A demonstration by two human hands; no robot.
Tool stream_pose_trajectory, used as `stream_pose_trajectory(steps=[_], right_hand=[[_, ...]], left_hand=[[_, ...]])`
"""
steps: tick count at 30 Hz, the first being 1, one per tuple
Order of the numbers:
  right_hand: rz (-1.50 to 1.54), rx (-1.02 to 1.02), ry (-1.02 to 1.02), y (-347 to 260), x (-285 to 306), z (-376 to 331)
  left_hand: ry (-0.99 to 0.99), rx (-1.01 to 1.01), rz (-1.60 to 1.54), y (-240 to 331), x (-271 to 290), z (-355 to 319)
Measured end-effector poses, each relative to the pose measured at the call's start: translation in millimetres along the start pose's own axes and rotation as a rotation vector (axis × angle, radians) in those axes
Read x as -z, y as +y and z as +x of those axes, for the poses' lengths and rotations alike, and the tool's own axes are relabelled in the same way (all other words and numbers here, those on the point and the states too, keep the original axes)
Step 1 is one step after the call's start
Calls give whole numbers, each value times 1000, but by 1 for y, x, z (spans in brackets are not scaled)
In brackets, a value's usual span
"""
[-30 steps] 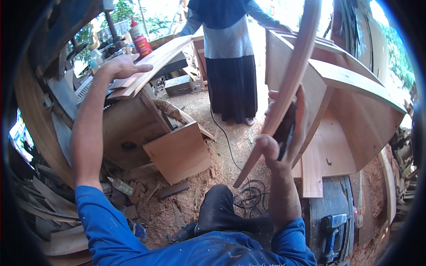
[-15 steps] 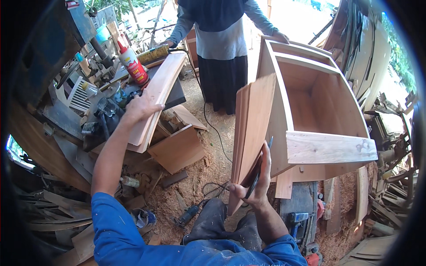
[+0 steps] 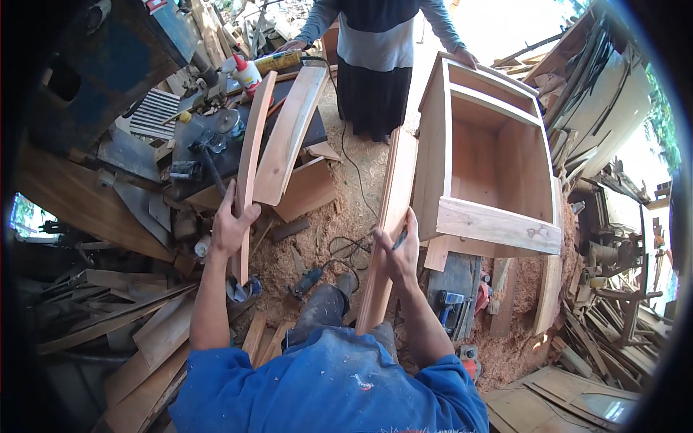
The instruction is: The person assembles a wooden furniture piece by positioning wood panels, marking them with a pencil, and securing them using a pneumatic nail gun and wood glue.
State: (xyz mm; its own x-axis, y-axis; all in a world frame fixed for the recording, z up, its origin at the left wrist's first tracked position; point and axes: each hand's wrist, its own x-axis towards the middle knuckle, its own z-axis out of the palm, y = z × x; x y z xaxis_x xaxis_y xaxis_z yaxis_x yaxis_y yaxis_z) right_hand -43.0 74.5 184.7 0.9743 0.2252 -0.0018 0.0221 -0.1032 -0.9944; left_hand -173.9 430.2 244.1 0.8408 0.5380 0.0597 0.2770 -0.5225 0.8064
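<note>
My left hand (image 3: 232,225) grips a long curved wooden strip (image 3: 250,155) held on edge, reaching from the workbench down toward the floor. A wider curved board (image 3: 290,133) lies on the bench just beside it. My right hand (image 3: 398,252) holds a second long curved wooden piece (image 3: 390,209) standing upright in front of me, and a dark pencil (image 3: 399,239) sticks out between its fingers. That piece leans close to the left side of an open wooden cabinet frame (image 3: 498,224).
Another person in a dark skirt (image 3: 375,86) stands behind the cabinet, one hand on its top edge. A glue bottle (image 3: 245,72) and tools lie on the dark workbench (image 3: 195,155). Sawdust, a cable and a power tool (image 3: 304,281) cover the floor; scrap planks (image 3: 137,325) pile up left.
My left hand left the wide board on the bench and now holds the narrow curved strip on edge. The piece in my right hand stands more upright.
</note>
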Motion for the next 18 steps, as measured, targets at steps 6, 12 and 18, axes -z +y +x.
stream_pose_trajectory(steps=[6,12,18], right_hand=[[769,-268,-303,0,-49,61],[1193,-244,-449,-34,-135,96],[1014,-175,-354,-48,-177,128]], left_hand=[[-371,73,-814,1,37,-36],[-426,163,-989,19,-20,9],[-431,15,-576,59,-82,58]])
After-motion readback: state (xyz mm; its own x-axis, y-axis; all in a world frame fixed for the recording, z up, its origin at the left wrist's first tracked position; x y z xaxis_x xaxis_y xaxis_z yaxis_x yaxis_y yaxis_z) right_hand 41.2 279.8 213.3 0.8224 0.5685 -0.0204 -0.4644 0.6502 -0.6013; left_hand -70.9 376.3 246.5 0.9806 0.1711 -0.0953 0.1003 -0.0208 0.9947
